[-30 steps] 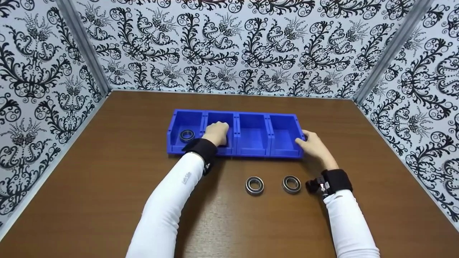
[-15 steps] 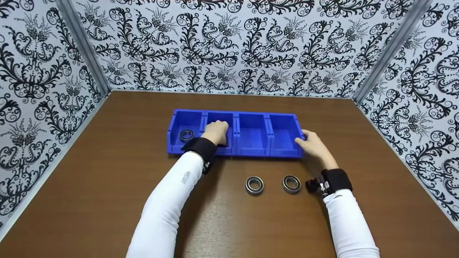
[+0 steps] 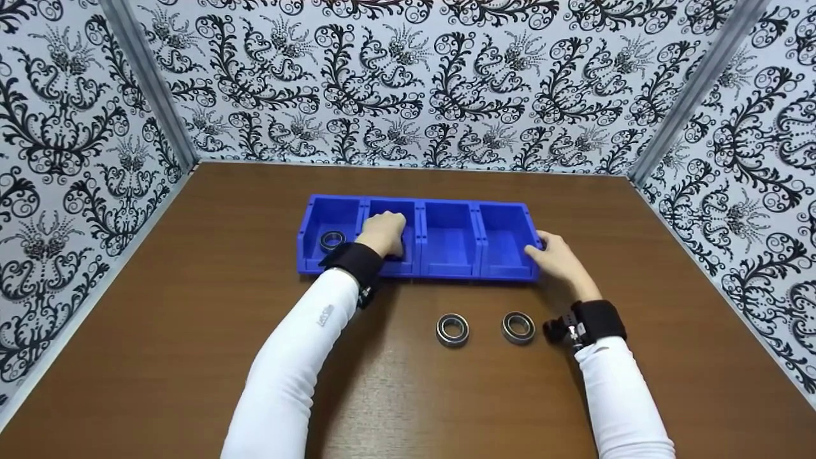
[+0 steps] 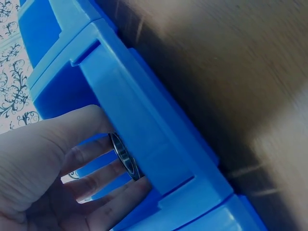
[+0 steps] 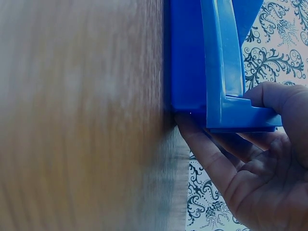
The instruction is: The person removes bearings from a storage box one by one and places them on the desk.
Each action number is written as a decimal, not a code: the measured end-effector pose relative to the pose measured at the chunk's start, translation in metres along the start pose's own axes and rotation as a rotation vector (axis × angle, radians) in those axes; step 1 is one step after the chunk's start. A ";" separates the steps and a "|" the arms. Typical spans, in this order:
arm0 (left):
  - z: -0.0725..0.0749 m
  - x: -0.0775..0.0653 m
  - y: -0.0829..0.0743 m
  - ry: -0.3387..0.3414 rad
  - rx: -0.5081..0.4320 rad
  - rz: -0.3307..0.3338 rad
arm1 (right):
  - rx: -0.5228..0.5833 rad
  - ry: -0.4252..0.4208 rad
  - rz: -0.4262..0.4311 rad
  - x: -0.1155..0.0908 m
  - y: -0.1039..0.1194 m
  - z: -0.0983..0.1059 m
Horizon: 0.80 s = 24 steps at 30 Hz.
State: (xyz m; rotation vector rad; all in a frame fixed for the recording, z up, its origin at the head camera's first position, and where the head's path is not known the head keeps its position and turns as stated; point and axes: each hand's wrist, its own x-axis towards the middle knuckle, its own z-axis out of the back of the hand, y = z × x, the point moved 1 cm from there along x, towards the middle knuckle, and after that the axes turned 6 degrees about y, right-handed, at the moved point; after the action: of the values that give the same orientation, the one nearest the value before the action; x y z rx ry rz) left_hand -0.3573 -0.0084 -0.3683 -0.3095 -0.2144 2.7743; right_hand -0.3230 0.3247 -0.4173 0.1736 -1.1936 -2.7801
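A glossy blue plastic bin row with 4 open-topped compartments lies across a brown wood-grain table, and every place here is told from that bin row. The person's left hand reaches into its 2nd compartment from the left. In the left wrist view, the thumb and fingers are curled about a ring-shaped steel bearing, gripping it just behind that compartment's front lip; the ring is seen tilted, partly covered by the fingers. The right hand grips the bin row's right end wall, its thumb over the upper edge and its fingers around the outside, 1 fingertip close to the table at the base.

A dark ring bearing with a black face lies flat in the bin row's leftmost compartment. In front of the bin row, 2 silver-rimmed ring bearings lie flat and apart on the table: a bearing before the 3rd compartment and a bearing before the 4th.

White sleeves and black wrist straps extend from both hands toward the near side of the bin row. Behind it stand white panels with black scrollwork, joined by grey corner posts.
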 end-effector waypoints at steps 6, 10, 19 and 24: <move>0.002 0.004 -0.001 0.009 0.013 0.007 | 0.009 0.005 -0.007 0.000 0.000 0.000; 0.003 0.005 -0.002 0.009 0.023 0.007 | 0.007 -0.004 0.012 -0.002 0.000 0.000; 0.013 -0.002 -0.004 -0.006 0.027 -0.010 | 0.012 -0.006 0.032 -0.002 0.000 0.001; 0.015 -0.001 -0.004 -0.008 0.015 -0.023 | 0.009 -0.012 0.030 0.000 -0.001 0.001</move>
State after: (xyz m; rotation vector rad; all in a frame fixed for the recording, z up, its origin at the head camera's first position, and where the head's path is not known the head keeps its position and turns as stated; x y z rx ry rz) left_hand -0.3585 -0.0063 -0.3529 -0.2900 -0.1975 2.7541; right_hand -0.3227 0.3264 -0.4178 0.1390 -1.2020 -2.7547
